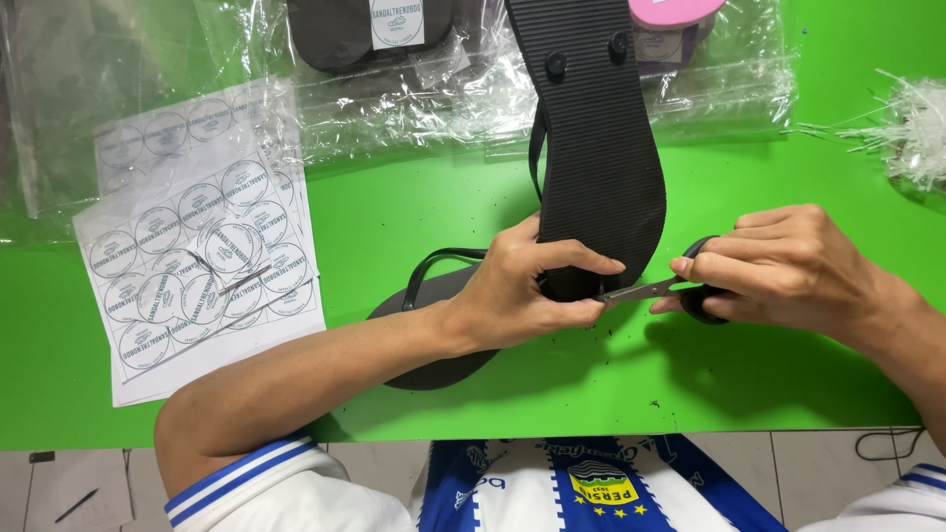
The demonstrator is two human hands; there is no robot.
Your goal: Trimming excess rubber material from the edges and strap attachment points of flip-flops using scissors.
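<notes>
My left hand (pixel 527 291) grips the heel end of a black flip-flop (pixel 596 148) that lies sole up on the green table, its ribbed underside and two strap plugs showing. My right hand (pixel 788 266) holds black-handled scissors (pixel 650 291), whose metal blades point left and meet the sandal's heel edge by my left fingertips. A second black flip-flop (pixel 439 330) lies under my left wrist, strap side up.
Sheets of round white stickers (pixel 197 261) lie at the left. Clear plastic bags (pixel 424 94) spread across the back, with a dark packed sandal (pixel 340 34) and a pink one (pixel 670 15). A heap of clear plastic fasteners (pixel 912 133) sits far right. The table's front edge (pixel 591 432) is near my body.
</notes>
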